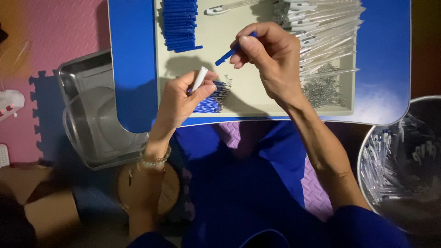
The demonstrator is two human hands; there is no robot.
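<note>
My left hand point(183, 98) holds a small white tube-shaped pen part point(199, 78) upright between thumb and fingers, over the near edge of a pale tray point(239, 98). My right hand point(268, 57) pinches a thin blue pen part point(228, 55) that points down-left toward the white part; the two parts are apart. Just behind my left hand lies a bunch of blue refills with metal tips point(212, 98). A stack of blue parts point(180, 24) sits at the tray's far left. Clear pen barrels point(324, 34) are piled at the far right, with small metal springs point(324, 87) below them.
The tray rests on a blue lap table point(133, 69). A square metal tray point(94, 115) stands on the floor at left. A round metal bowl point(402, 160) with several assembled clear pens sits at right. Pink and purple foam mats cover the floor.
</note>
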